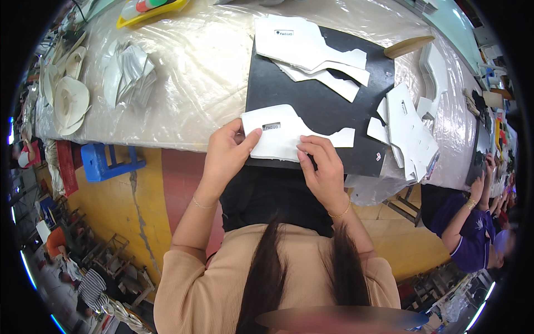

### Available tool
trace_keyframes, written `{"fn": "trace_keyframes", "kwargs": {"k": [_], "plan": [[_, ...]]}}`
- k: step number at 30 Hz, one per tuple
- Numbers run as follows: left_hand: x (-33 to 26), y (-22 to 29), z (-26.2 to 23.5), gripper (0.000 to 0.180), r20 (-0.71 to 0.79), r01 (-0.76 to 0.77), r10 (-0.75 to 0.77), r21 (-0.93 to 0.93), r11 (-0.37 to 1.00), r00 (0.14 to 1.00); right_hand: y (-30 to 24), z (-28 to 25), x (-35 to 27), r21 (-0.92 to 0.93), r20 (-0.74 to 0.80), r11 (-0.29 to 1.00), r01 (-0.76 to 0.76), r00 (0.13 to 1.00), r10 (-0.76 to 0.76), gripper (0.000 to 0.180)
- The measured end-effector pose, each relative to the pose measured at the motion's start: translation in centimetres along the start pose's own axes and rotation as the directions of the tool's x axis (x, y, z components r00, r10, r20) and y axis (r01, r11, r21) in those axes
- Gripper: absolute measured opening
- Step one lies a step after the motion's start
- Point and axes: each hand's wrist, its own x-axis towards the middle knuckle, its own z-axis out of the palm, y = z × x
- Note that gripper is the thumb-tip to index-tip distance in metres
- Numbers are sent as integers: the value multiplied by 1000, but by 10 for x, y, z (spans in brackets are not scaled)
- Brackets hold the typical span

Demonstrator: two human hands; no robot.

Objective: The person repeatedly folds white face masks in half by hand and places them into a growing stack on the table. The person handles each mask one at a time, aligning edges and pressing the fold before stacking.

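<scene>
Over the near edge of a black mat (364, 158) I hold a white shoe-upper piece (286, 139) with a small dark printed label. My left hand (227, 151) grips its left end, thumb on top beside the label and fingers mostly hidden by the piece. At its lower right edge, my right hand (324, 166) pinches with thumb and bent fingers. Farther back on the mat rests a stack of similar white pieces (292, 47), the lower ones fanned out. Another loose pile of white pieces (409, 131) overlaps the mat's right side.
A wooden stick (409, 47) lies across the mat's far right corner. White folded pieces (130, 72) and cream rounded pieces (71, 103) sit on the plastic-covered table at left, below a yellow tray (147, 18). A blue stool (103, 167) stands left; a co-worker (467, 239) sits right.
</scene>
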Motion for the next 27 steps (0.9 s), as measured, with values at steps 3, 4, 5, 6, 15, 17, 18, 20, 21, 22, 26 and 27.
{"fn": "trace_keyframes", "kwargs": {"k": [3,4,5,6,15,17,18,20,21,22,26,27], "plan": [[-1,0,-2,27,34,19,-19,14,1000,999,-1,-1,0,-27,35,1000,-7,999,8,19],[0,-1,-2,27,35,32,-33,37,999,999,-2,-1,0,-36,47,999,-9,999,10,19],[1,-2,-2,27,33,33,-34,49,998,999,-2,-1,0,-48,58,999,-8,998,11,19],[2,-3,-2,27,37,22,-24,52,998,999,-3,-1,0,-56,70,998,-10,997,14,20],[8,-6,-8,24,79,16,-24,101,995,997,-7,0,5,-124,137,992,-17,990,34,30],[7,-2,-9,26,115,40,-52,107,993,992,-8,0,7,-134,148,991,-21,988,41,31],[7,0,-10,29,134,49,-64,111,993,989,-7,0,9,-119,138,993,-19,990,36,31],[6,4,-10,30,147,89,-96,52,995,984,-6,0,13,-81,117,997,-13,993,22,30],[6,5,-10,30,158,89,-90,10,996,983,-6,-1,16,-85,116,996,-10,993,20,34],[5,5,-9,31,167,119,-112,-32,992,980,-5,-2,19,-85,112,996,-2,994,12,38],[4,4,-6,33,202,103,-76,-124,987,976,-12,-1,23,-130,185,990,54,982,-29,58],[5,3,-6,34,210,81,-55,-117,990,976,-14,4,23,-157,155,984,84,986,-59,61]]}}
